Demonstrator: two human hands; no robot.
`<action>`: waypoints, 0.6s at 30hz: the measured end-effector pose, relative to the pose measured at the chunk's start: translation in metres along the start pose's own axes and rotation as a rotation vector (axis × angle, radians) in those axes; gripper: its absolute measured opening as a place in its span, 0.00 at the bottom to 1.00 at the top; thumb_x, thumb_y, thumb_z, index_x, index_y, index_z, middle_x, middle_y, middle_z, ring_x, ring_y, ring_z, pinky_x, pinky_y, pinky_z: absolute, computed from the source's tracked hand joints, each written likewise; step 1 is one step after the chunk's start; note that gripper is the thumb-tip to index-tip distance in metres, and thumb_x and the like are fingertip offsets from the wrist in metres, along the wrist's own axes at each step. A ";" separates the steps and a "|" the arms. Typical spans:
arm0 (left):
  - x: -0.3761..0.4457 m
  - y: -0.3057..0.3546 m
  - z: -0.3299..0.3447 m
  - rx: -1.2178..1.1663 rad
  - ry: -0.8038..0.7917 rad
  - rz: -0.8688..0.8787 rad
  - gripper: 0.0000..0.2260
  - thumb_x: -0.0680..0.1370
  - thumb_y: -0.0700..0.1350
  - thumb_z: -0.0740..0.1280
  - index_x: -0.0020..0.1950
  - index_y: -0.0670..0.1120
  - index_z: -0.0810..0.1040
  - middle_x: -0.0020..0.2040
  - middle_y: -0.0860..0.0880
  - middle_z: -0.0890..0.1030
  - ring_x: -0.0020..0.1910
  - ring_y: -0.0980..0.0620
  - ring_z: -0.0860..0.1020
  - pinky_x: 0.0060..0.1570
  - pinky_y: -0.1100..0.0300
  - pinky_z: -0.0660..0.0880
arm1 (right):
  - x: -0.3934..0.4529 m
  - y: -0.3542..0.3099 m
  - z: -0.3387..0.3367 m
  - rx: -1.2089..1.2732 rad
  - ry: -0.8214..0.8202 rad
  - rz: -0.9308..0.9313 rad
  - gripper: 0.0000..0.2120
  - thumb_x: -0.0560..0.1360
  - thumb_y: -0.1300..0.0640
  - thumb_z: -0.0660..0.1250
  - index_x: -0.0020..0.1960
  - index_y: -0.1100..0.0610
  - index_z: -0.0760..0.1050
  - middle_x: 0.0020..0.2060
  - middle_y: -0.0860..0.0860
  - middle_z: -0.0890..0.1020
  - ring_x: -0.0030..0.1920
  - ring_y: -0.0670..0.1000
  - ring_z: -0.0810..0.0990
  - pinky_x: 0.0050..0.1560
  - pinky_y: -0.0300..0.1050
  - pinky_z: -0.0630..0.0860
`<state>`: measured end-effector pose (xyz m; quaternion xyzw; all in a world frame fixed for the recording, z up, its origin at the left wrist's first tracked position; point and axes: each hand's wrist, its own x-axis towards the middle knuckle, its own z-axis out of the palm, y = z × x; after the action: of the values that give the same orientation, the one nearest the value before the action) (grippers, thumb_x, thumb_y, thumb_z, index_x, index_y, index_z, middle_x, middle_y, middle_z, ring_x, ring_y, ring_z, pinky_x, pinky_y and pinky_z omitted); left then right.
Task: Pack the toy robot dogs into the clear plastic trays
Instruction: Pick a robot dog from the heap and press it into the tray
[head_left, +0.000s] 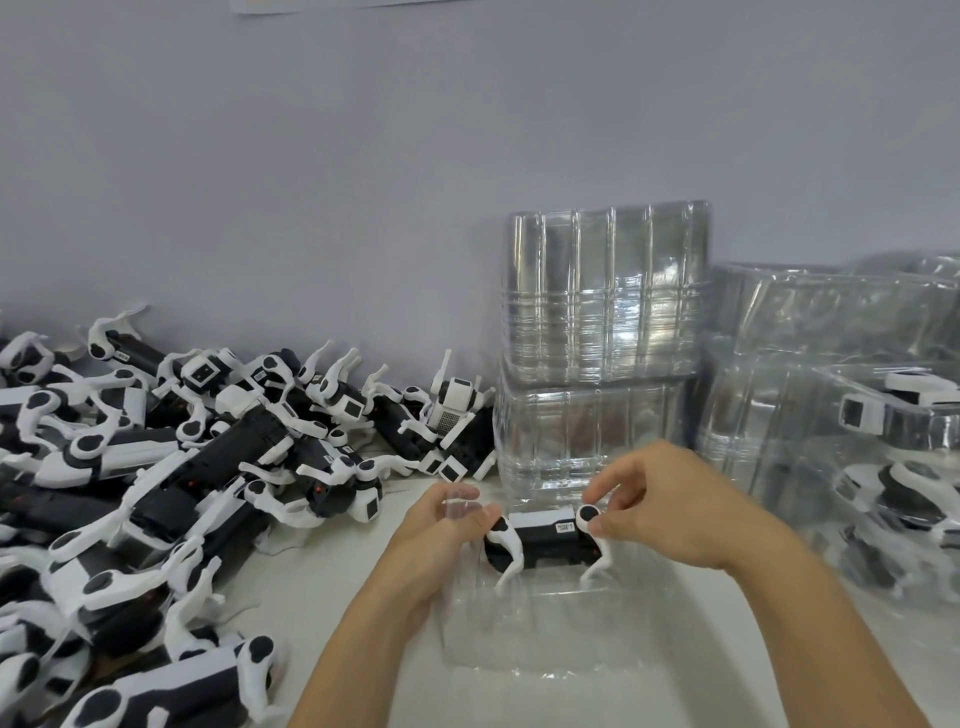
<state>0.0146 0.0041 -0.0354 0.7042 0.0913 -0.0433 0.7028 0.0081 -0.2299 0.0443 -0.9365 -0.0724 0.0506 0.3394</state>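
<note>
Directly below us, a clear plastic tray (545, 634) of thin, glossy film lies on the white table (332, 571). We hold one toy dog (545, 540), black body with smooth white legs, over its far edge. Our left hand (441, 530) pinches the tail end; our right hand (660, 504) pinches the round hip joint. Ribbed empty trays (605, 332) stand stacked behind. Filled trays (883, 447) sit right; loose dogs (171, 467) pile left.

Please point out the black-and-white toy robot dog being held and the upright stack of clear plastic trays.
black-and-white toy robot dog (545, 538): head view, black body.
upright stack of clear plastic trays (605, 291): head view, ribbed front.
</note>
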 end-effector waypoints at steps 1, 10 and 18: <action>0.000 0.000 0.000 0.002 -0.002 0.002 0.10 0.75 0.48 0.76 0.54 0.54 0.81 0.55 0.53 0.83 0.57 0.50 0.81 0.66 0.45 0.74 | 0.000 -0.001 0.001 -0.013 0.004 0.008 0.07 0.70 0.50 0.79 0.45 0.44 0.83 0.37 0.43 0.84 0.38 0.40 0.82 0.38 0.33 0.72; -0.004 0.004 0.003 0.004 -0.004 0.017 0.12 0.74 0.48 0.76 0.56 0.52 0.80 0.55 0.53 0.83 0.56 0.52 0.80 0.66 0.47 0.74 | 0.003 -0.003 0.008 -0.061 0.061 0.053 0.07 0.71 0.56 0.79 0.44 0.47 0.83 0.42 0.46 0.82 0.41 0.43 0.80 0.36 0.30 0.69; -0.004 0.002 0.005 0.005 0.040 0.039 0.12 0.73 0.50 0.77 0.55 0.53 0.80 0.52 0.53 0.84 0.55 0.52 0.81 0.61 0.51 0.75 | 0.005 -0.002 0.014 -0.075 0.093 0.036 0.09 0.71 0.61 0.76 0.40 0.47 0.81 0.41 0.43 0.82 0.40 0.41 0.79 0.30 0.27 0.68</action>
<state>0.0112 -0.0006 -0.0325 0.7083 0.0914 -0.0158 0.6998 0.0104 -0.2188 0.0348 -0.9511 -0.0418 0.0105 0.3060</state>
